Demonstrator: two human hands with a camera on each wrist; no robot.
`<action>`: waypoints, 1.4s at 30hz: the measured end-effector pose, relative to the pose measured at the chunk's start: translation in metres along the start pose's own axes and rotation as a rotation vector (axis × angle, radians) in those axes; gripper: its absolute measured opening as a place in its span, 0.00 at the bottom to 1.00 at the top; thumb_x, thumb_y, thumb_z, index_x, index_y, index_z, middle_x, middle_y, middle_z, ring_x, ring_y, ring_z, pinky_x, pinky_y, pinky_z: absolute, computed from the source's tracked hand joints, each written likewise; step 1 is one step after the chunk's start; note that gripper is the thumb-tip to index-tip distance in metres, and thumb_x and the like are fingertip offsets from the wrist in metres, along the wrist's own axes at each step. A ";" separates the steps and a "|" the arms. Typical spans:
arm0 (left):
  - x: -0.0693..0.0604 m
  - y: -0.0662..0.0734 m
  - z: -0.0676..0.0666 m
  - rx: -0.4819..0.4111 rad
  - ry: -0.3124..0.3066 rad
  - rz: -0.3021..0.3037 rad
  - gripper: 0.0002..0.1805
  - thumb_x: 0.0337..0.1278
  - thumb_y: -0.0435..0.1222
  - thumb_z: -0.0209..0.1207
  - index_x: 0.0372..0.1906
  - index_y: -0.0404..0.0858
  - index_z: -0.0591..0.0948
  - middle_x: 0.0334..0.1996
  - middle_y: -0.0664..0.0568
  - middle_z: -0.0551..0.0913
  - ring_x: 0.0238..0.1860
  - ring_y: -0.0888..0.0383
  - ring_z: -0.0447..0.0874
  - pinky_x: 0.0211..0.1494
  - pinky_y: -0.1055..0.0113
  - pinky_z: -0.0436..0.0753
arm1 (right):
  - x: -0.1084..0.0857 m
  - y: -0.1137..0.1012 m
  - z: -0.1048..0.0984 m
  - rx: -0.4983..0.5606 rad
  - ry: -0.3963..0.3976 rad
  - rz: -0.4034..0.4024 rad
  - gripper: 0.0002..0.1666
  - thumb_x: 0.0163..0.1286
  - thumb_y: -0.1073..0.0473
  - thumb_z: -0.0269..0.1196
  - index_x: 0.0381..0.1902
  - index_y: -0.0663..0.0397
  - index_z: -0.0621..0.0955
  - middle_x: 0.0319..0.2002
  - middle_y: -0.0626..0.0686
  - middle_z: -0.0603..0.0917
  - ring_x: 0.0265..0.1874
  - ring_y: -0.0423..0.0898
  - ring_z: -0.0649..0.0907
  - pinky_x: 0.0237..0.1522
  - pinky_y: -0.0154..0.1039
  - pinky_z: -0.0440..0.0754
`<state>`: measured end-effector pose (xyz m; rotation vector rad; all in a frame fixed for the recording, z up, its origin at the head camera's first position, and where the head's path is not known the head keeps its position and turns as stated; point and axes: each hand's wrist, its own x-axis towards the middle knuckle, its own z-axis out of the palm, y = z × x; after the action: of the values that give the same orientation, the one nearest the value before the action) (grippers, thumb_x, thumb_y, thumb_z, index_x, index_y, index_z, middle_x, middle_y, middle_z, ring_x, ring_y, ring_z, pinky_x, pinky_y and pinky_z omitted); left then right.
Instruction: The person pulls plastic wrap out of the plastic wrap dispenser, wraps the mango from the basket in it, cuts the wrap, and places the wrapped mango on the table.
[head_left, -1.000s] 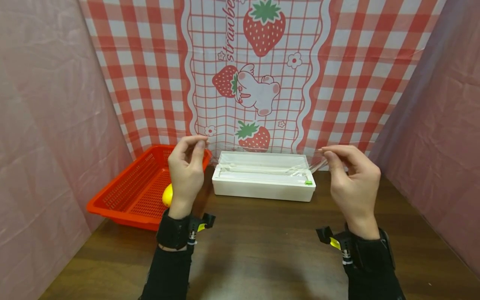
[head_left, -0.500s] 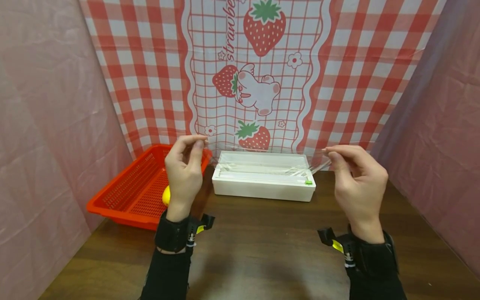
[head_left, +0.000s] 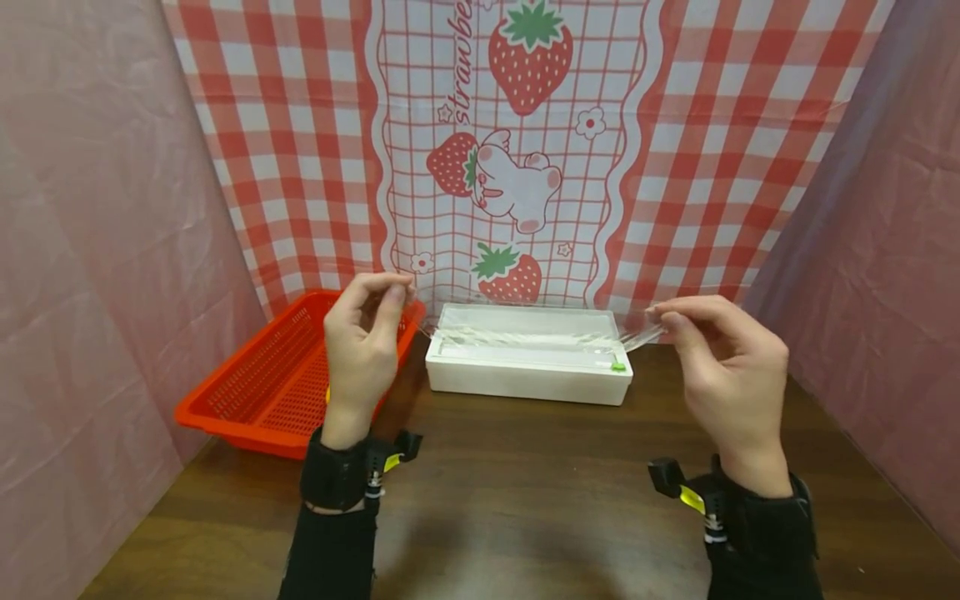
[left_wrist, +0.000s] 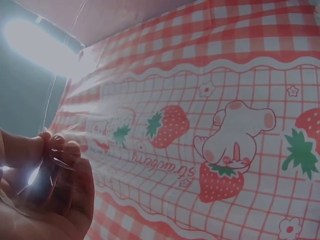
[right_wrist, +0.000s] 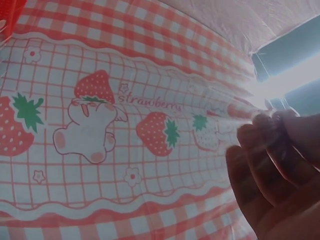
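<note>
Clear cling film [head_left: 641, 337] stretches between both hands, above and in front of a white dispenser box [head_left: 528, 383]. My left hand [head_left: 362, 346] pinches one corner between thumb and fingertips, beside the basket's right side. On the other side, my right hand [head_left: 731, 371] pinches the opposite corner, to the right of the box. The box's lid stands raised at the back, and a small green slider [head_left: 618, 367] sits at its right end. Creases in the film fan out from the fingertips of the left hand [left_wrist: 55, 185] and the right hand [right_wrist: 277, 170] in the wrist views.
A red-orange plastic basket [head_left: 217, 427] stands at the left; a yellow object [head_left: 327, 395] in it is mostly hidden behind the left hand. Behind the brown wooden table [head_left: 517, 500] hangs a red checked strawberry cloth [head_left: 690, 167]. Pink curtains [head_left: 97, 208] flank both sides.
Both hands have drawn slightly farther apart, the left going left and the right going right, with the film held between them. The yellow object has become more covered by the left hand.
</note>
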<state>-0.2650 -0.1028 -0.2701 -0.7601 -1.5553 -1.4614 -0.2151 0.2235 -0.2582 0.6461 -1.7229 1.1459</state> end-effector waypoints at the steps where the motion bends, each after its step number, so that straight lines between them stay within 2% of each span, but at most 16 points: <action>1: 0.000 0.000 -0.002 0.001 -0.013 -0.008 0.08 0.71 0.25 0.56 0.47 0.23 0.81 0.40 0.34 0.83 0.42 0.47 0.83 0.51 0.64 0.84 | 0.000 -0.001 -0.003 -0.003 -0.025 0.004 0.09 0.64 0.79 0.65 0.41 0.72 0.86 0.37 0.56 0.88 0.35 0.43 0.85 0.41 0.29 0.81; 4: 0.000 0.001 -0.007 0.024 -0.057 -0.034 0.07 0.71 0.25 0.56 0.46 0.25 0.81 0.40 0.35 0.84 0.41 0.52 0.83 0.49 0.67 0.83 | 0.000 -0.002 -0.011 -0.009 -0.102 0.015 0.13 0.61 0.83 0.64 0.41 0.70 0.86 0.36 0.56 0.88 0.36 0.43 0.85 0.42 0.29 0.80; 9: 0.000 0.007 -0.018 0.061 -0.157 -0.059 0.07 0.70 0.26 0.57 0.46 0.29 0.83 0.40 0.44 0.85 0.38 0.53 0.80 0.43 0.70 0.82 | 0.001 -0.002 -0.023 -0.001 -0.199 0.043 0.16 0.59 0.85 0.64 0.41 0.69 0.86 0.36 0.56 0.87 0.36 0.43 0.84 0.41 0.28 0.80; 15: 0.001 0.010 -0.031 0.072 -0.282 -0.090 0.06 0.68 0.24 0.59 0.44 0.30 0.83 0.38 0.46 0.85 0.37 0.51 0.82 0.44 0.68 0.83 | 0.000 -0.001 -0.033 0.084 -0.301 0.070 0.15 0.61 0.85 0.62 0.41 0.69 0.86 0.37 0.58 0.87 0.38 0.45 0.85 0.42 0.29 0.80; 22: 0.001 0.013 -0.038 0.067 -0.386 -0.175 0.05 0.68 0.24 0.59 0.44 0.30 0.83 0.36 0.45 0.85 0.36 0.52 0.82 0.44 0.68 0.83 | 0.001 -0.005 -0.041 0.201 -0.425 0.157 0.14 0.64 0.84 0.60 0.43 0.70 0.85 0.38 0.62 0.86 0.38 0.48 0.85 0.42 0.32 0.83; 26: -0.001 0.012 -0.041 0.065 -0.419 -0.214 0.05 0.68 0.26 0.59 0.44 0.31 0.83 0.36 0.47 0.85 0.37 0.52 0.82 0.45 0.66 0.84 | 0.000 -0.006 -0.043 0.150 -0.487 0.194 0.15 0.65 0.82 0.60 0.44 0.66 0.85 0.38 0.60 0.86 0.38 0.48 0.86 0.42 0.33 0.84; 29: -0.003 0.009 -0.044 0.063 -0.446 -0.242 0.06 0.69 0.26 0.58 0.44 0.32 0.84 0.36 0.46 0.85 0.37 0.52 0.82 0.45 0.66 0.84 | -0.002 -0.003 -0.042 0.113 -0.545 0.192 0.16 0.65 0.82 0.61 0.44 0.62 0.85 0.38 0.58 0.87 0.38 0.47 0.87 0.41 0.34 0.84; 35: -0.008 -0.002 -0.052 0.071 -0.505 -0.292 0.06 0.70 0.27 0.58 0.44 0.33 0.84 0.35 0.46 0.84 0.36 0.52 0.83 0.43 0.65 0.85 | -0.006 0.013 -0.035 0.163 -0.670 0.135 0.16 0.66 0.81 0.61 0.44 0.60 0.86 0.37 0.55 0.88 0.37 0.47 0.87 0.39 0.35 0.85; 39: -0.011 -0.007 -0.055 0.102 -0.581 -0.321 0.05 0.70 0.29 0.59 0.45 0.36 0.84 0.35 0.48 0.85 0.36 0.54 0.84 0.43 0.63 0.85 | -0.010 0.024 -0.032 0.211 -0.744 0.108 0.17 0.66 0.81 0.60 0.44 0.59 0.85 0.37 0.54 0.88 0.37 0.46 0.87 0.39 0.35 0.85; 42: -0.014 -0.009 -0.055 0.101 -0.636 -0.343 0.05 0.70 0.30 0.59 0.45 0.35 0.84 0.36 0.49 0.85 0.36 0.54 0.84 0.43 0.61 0.86 | -0.013 0.029 -0.032 0.241 -0.795 0.119 0.18 0.67 0.80 0.60 0.45 0.56 0.85 0.37 0.52 0.87 0.35 0.46 0.86 0.37 0.36 0.85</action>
<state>-0.2570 -0.1566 -0.2891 -0.9944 -2.3158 -1.4366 -0.2197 0.2642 -0.2778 1.2874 -2.3153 1.2842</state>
